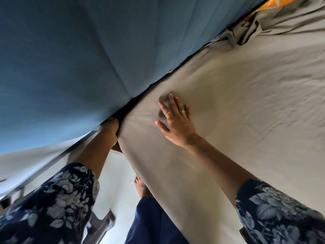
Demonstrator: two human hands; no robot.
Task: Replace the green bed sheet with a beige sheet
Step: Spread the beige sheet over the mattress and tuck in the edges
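Floral sleeves (52, 205) nearest; right hand (175, 124) flat on beige sheet (246, 120).

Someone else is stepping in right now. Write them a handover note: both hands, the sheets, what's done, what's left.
Left hand: closed on the edge of the beige sheet at the bed corner, by the blue curtain.
Right hand: open, flat on the sheet, fingers spread.
Beige sheet: spread over the bed, hanging down the near side; creased, with a bunched fold at the far edge.
Green sheet: not in view.
Done: beige sheet laid on.
Left: probably tuck this corner, smooth creases, straighten the far bunch.
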